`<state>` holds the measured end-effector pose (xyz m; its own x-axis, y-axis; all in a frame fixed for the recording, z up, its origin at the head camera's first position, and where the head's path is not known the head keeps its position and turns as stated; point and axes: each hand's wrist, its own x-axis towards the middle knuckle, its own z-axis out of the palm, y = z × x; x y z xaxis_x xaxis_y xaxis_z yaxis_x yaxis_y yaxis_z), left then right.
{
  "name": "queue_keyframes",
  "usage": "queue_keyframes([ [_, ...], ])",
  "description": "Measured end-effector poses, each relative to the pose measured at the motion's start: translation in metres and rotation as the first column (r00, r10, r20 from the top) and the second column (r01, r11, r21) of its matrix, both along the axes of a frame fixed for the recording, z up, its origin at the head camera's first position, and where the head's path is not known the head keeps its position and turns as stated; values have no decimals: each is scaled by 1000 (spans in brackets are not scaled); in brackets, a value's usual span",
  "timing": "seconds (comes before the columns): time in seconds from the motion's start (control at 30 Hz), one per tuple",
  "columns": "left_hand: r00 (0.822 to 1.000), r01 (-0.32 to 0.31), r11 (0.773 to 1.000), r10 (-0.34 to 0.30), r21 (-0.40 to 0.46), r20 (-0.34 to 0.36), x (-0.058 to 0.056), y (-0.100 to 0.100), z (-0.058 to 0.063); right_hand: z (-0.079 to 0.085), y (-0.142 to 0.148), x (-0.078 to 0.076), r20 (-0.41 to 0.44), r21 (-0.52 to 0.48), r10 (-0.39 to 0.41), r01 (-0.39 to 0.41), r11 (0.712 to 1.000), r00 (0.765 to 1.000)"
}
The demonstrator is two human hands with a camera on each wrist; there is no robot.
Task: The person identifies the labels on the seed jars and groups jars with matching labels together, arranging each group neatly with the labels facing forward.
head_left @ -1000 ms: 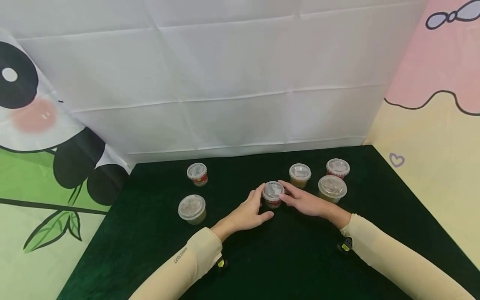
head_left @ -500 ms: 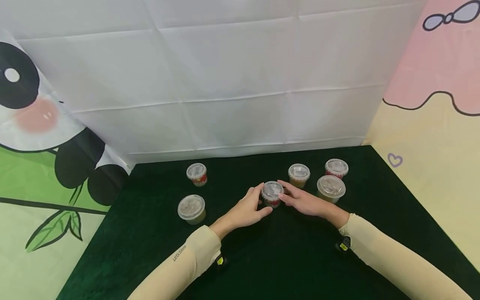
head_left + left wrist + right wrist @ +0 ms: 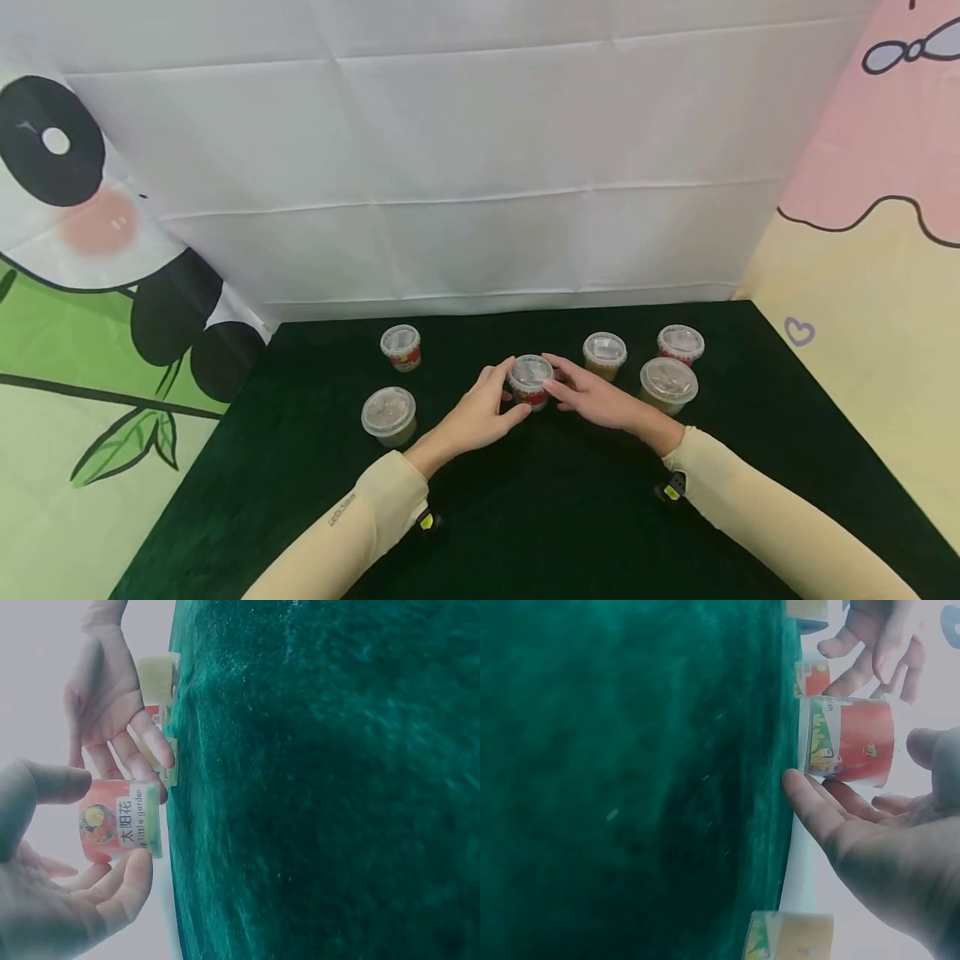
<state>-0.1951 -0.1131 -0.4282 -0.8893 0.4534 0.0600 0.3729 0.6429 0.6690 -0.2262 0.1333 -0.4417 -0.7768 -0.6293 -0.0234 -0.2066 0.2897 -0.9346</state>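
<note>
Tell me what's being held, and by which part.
The red-labelled cup, by its opposite sides, between the left hand and right hand.

Left of the left hand (image 3: 474, 417) stand a wide clear-lidded plastic tub (image 3: 389, 415) and a smaller red-labelled tub (image 3: 401, 345); beyond the right hand (image 3: 602, 402), three round lidded plastic tubs (image 3: 669, 382), on dark-green plush cloth (image 3: 540, 508). Past both hands hangs creased white fabric (image 3: 480, 167).

The cup (image 3: 124, 821) is red with a flower print, the cloth (image 3: 540, 517) green, both sleeves (image 3: 750, 492) cream, far wall (image 3: 480, 167) white, right wall (image 3: 862, 275) pink and yellow.
</note>
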Motion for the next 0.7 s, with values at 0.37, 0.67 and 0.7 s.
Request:
queue_keyframes([
  [0.37, 992, -71, 993, 81, 97, -100, 6, -16, 9, 12, -19, -2, -28, -78, 63, -65, 995, 998],
  [0.67, 989, -99, 988, 111, 117, -98, 12, -33, 14, 18, -34, -2, -17, -98, 94, -95, 991, 995],
  [0.7, 989, -103, 987, 115, 122, -96, 13, -34, 15, 18, -36, -1, -16, -102, 93, -94, 990, 996],
])
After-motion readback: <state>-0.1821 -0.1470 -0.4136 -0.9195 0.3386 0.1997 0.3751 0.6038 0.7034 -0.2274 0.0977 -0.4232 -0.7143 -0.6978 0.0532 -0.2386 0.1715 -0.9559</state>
